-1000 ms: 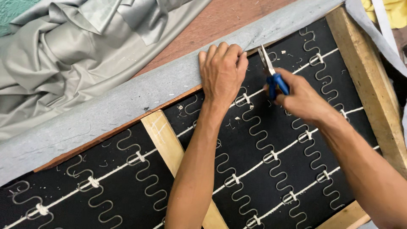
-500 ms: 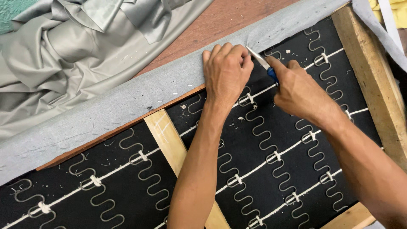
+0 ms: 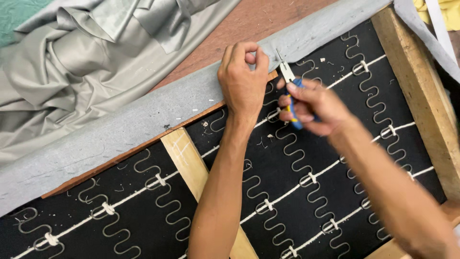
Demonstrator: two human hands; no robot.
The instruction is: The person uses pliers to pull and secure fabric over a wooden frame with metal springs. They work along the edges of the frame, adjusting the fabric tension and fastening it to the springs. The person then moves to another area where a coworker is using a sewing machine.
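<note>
My left hand point(image 3: 242, 79) pinches the grey fabric strip point(image 3: 143, 120) on the frame's edge at twelve o'clock. My right hand point(image 3: 311, 103) grips blue-handled pliers point(image 3: 290, 84), tips at that edge. If they slip, I'd likely nick my left fingers or tear fabric.

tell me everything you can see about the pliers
The pliers are small, with slim bright-metal jaws tapering to a point and blue-and-yellow grips. The right hand wraps the grips, hiding most of them. They slant up and left, tips at the grey fabric strip along the wooden frame edge, beside the left hand.
</note>
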